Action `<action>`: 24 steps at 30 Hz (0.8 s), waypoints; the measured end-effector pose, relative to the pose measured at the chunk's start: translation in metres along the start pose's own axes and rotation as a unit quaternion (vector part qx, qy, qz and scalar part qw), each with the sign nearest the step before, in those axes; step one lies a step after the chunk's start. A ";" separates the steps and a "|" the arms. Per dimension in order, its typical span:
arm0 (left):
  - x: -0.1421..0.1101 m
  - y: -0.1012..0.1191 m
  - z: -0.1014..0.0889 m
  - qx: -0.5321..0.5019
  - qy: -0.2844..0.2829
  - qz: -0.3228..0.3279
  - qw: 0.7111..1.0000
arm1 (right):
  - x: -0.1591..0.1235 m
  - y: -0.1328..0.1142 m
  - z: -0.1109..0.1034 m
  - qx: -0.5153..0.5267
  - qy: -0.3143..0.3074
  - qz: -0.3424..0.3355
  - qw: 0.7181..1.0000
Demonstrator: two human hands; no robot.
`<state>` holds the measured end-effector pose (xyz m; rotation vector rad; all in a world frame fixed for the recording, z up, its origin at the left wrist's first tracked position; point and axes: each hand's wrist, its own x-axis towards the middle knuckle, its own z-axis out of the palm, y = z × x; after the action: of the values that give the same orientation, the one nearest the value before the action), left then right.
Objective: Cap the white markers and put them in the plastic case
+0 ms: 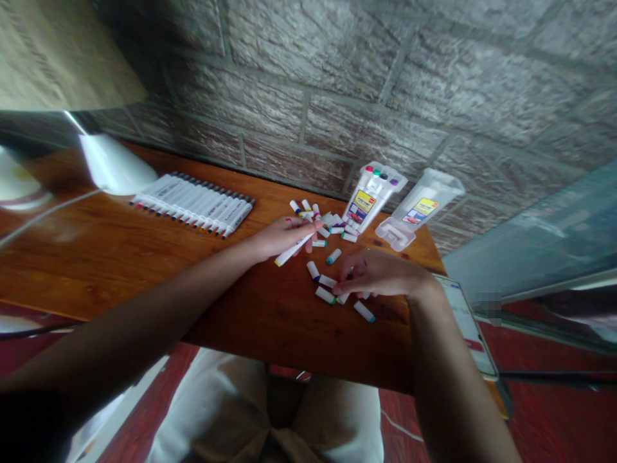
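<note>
My left hand [284, 235] is closed around a white marker [293, 251] with a yellow lower end, held aslant above the table. Over the near group of loose caps, my right hand [378, 273] has its fingers drawn together at a white marker cap [342, 298], partly hidden beneath them. Around those fingertips lie more white caps with coloured ends, among them a green-ended cap [325, 295] and a blue-ended cap [364, 312]. Between my hands and the cases is a larger cluster of caps [336, 222].
A row of white markers [193, 202] lies side by side on the wooden table [231, 315]. A clear case holding several markers [369, 199] stands beside an open clear case [424, 202]. A lamp [113, 164] is at left, a phone [465, 321] at the right edge, and a brick wall behind.
</note>
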<state>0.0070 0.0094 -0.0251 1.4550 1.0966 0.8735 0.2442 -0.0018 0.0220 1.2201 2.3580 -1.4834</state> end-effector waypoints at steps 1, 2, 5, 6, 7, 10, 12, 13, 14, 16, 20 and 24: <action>0.000 0.000 0.000 0.006 0.001 0.000 1.000 | -0.001 0.000 0.000 0.002 -0.006 0.003 1.000; 0.000 0.001 0.000 0.011 0.002 -0.001 1.000 | -0.002 -0.001 -0.001 0.001 -0.012 0.002 1.000; 0.000 0.002 0.001 0.009 0.004 -0.011 1.000 | -0.003 -0.002 -0.002 -0.019 -0.008 -0.011 1.000; -0.001 0.002 0.001 0.006 0.003 -0.014 1.000 | -0.002 -0.001 -0.002 -0.030 -0.007 -0.012 0.999; -0.001 0.002 0.000 0.003 0.001 -0.016 1.000 | -0.002 -0.001 -0.002 -0.041 -0.010 -0.011 0.999; 0.000 0.000 0.000 0.002 -0.007 -0.017 1.000 | 0.001 0.000 -0.004 -0.066 -0.017 -0.006 0.998; 0.000 -0.001 0.000 0.004 -0.008 -0.018 1.000 | 0.001 0.001 -0.006 -0.070 0.000 -0.021 0.997; 0.000 -0.001 0.000 0.004 -0.007 -0.020 1.000 | 0.000 0.001 -0.007 -0.062 0.011 -0.033 0.997; 0.000 0.000 0.000 0.002 -0.004 -0.023 1.000 | -0.001 0.001 -0.009 -0.048 0.023 -0.048 0.997; -0.002 0.002 0.001 -0.005 -0.001 -0.026 1.000 | -0.004 -0.002 -0.010 -0.001 0.047 -0.079 0.996; -0.005 0.008 0.003 -0.014 -0.006 -0.014 1.000 | 0.001 -0.014 -0.002 0.148 0.148 -0.147 0.967; -0.007 0.008 0.004 -0.007 -0.001 -0.012 1.000 | 0.021 -0.022 0.015 0.268 0.233 -0.191 0.915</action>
<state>0.0096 0.0018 -0.0179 1.4287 1.1021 0.8613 0.2110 -0.0062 0.0201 1.4046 2.7047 -2.3099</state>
